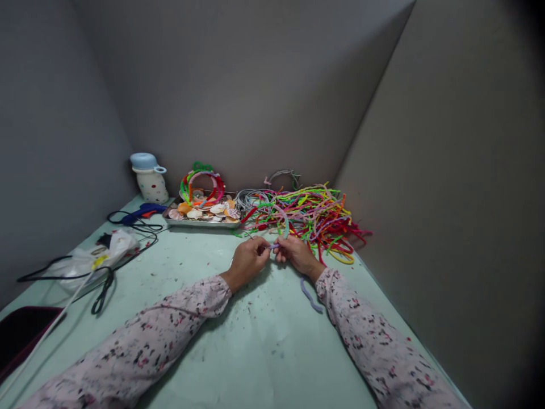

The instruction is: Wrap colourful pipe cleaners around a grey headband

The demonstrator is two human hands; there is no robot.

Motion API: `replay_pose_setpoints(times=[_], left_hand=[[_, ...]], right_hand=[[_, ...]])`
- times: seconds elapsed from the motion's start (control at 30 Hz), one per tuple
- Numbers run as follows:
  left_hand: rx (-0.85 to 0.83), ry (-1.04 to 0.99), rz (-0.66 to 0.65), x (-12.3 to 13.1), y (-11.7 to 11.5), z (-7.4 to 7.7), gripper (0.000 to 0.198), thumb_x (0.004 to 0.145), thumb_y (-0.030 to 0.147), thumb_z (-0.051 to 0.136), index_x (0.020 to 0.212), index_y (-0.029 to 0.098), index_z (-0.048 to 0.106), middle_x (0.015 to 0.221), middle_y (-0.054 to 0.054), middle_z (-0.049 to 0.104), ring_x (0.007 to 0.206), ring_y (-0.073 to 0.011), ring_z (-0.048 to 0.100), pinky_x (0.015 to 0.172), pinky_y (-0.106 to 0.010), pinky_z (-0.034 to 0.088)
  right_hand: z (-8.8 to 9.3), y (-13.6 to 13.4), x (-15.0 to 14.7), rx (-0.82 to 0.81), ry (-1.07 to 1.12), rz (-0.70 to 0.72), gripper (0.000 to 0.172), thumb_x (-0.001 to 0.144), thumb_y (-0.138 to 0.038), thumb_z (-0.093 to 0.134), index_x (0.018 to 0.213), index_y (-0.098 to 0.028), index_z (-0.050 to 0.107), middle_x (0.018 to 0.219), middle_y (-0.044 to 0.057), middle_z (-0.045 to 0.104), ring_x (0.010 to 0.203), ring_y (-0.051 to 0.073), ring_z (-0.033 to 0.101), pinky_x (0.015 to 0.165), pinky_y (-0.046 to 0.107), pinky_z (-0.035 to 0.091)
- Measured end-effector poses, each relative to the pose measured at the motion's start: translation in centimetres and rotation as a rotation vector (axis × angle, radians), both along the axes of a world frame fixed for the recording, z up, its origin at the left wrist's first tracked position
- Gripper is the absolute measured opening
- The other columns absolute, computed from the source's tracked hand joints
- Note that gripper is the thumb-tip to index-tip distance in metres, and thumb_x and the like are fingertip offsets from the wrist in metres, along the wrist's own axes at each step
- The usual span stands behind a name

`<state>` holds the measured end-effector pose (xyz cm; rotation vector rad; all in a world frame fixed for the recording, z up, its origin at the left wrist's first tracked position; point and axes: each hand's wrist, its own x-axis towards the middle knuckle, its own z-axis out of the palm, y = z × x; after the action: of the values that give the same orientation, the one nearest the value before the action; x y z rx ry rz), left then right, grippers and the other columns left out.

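Note:
Between my two hands is a thin wire hoop, its far side wrapped in red, pale and green pipe cleaner (281,213). My left hand (248,262) is closed, pinching the hoop's near left side where bare wire shows. Close beside it, my right hand (299,254) pinches a purple pipe cleaner (273,246) at the hoop's near edge. A short bit of purple shows across the gap between my fingertips. Below my right wrist, a loose purple length (311,295) reaches down over the table; my hand hides whether it is the same piece.
Ahead lies a heap of colourful pipe cleaners (317,210), with coiled grey wire (251,200) beside it. A metal tray (204,224) holds shells and wrapped hoops (202,184). Leftward are a bottle (151,182), a blue glue gun (142,212), black cable and a plastic bag (119,247).

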<state>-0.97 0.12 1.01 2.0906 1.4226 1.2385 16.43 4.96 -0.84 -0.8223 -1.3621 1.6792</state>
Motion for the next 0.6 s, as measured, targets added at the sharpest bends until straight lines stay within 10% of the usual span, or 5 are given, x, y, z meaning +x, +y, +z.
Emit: replay_pose_setpoints(times=[0.33,0.6], left_hand=[[0.046,0.008,-0.006,-0.15,0.26,-0.62,0.014,0.080,0.016,0.055,0.086,0.018,0.067,0.078,-0.002,0.065,0.073,-0.0137,0.057,0.068,-0.024,0.043],[-0.010,-0.110,-0.002,0.06,0.20,-0.36,0.040,0.083,0.024,0.055,0.123,0.022,0.049,0.070,0.003,0.057,0.060,-0.0112,0.052,0.060,-0.022,0.040]], right_hand=[[0.02,-0.02,-0.01,-0.003,0.007,-0.011,0.024,0.081,-0.042,0.063,0.080,-0.017,0.061,0.069,0.001,0.065,0.051,0.010,0.058,0.043,0.020,0.039],[0.30,-0.05,-0.33,-0.029,0.106,-0.108,0.031,0.076,-0.045,0.068,0.085,-0.016,0.061,0.070,0.001,0.066,0.051,0.009,0.058,0.042,0.019,0.040]])
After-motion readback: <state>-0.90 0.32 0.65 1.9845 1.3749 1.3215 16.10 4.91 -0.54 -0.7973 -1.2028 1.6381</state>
